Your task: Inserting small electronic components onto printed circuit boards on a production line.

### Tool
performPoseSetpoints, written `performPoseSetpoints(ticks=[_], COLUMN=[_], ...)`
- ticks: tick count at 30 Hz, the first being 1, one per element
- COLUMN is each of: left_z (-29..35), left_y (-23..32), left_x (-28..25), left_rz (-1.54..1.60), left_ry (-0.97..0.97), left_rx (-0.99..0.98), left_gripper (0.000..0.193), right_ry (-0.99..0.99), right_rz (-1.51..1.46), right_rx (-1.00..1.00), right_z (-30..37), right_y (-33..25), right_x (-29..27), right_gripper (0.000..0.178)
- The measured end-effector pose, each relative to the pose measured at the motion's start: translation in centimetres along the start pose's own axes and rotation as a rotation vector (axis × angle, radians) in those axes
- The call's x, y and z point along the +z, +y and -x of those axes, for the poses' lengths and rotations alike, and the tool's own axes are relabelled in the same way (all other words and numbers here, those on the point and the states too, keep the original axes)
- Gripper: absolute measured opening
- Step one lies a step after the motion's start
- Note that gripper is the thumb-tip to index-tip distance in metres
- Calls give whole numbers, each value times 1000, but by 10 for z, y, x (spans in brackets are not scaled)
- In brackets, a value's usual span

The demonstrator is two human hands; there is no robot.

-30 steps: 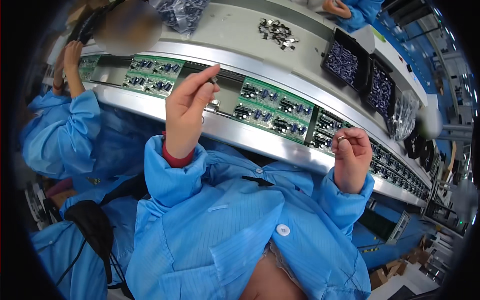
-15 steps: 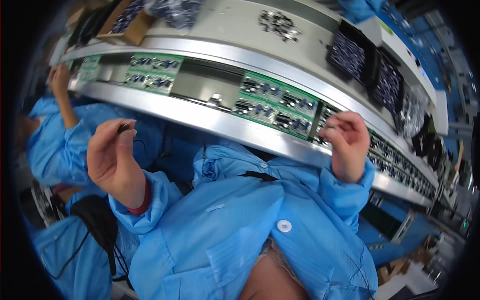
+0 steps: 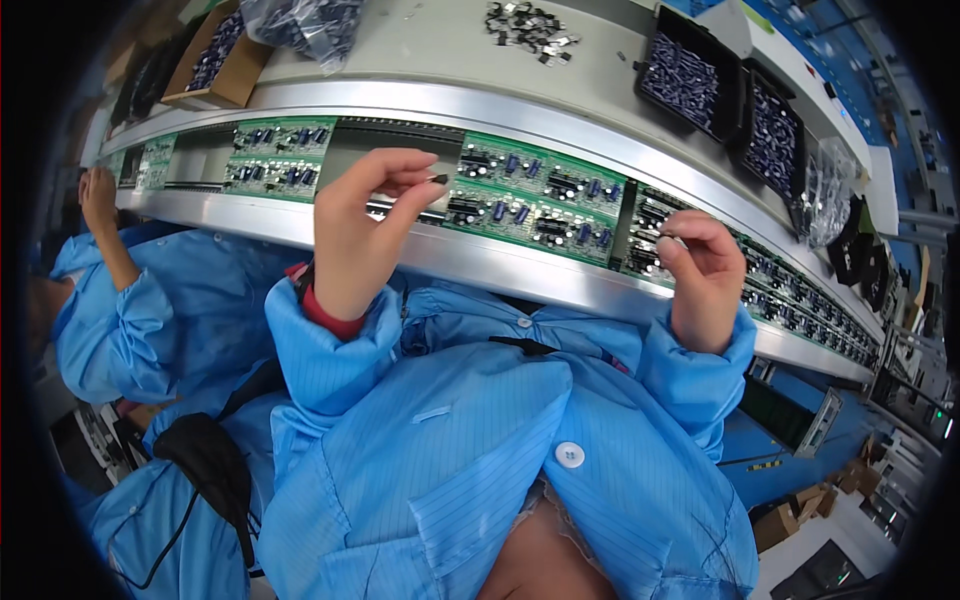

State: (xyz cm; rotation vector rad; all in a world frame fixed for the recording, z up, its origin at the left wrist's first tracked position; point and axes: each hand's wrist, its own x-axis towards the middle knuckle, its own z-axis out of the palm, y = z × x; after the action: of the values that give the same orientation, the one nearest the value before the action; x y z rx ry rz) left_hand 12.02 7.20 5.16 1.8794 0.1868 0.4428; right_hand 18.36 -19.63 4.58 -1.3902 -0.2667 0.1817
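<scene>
In left hand [image 3: 360, 225], tiny black component [image 3: 438, 179] is pinched near left edge of green rectangular circuit board [image 3: 540, 206]; not seated on it. Board is already populated with blue and black cylinders. Right hand [image 3: 705, 270] is narrowed to a pinch; contents can't be told. Component is seen as blocky, dark; finer detail too small.

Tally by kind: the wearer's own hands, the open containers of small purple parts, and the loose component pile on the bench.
Wearer's bare hands, left and right: 2
Black rectangular trays: 2
Brown cardboard box: 1
Loose black-and-silver component pile: 1
Total: 6
</scene>
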Motion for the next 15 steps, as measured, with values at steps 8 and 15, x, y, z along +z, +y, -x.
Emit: performPoseSetpoints(ticks=[8,15], left_z=[-45,-69], left_y=[-17,-51], left_x=[3,16], left_rz=[-195,-495], left_ry=[-145,-218], left_rx=[124,246], left_gripper=[9,6], right_ry=[-30,55], right_rz=[115,194], right_rx=[10,69], right_z=[-4,-9], right_y=[3,-2], right_x=[-10,-9], right_gripper=[19,17])
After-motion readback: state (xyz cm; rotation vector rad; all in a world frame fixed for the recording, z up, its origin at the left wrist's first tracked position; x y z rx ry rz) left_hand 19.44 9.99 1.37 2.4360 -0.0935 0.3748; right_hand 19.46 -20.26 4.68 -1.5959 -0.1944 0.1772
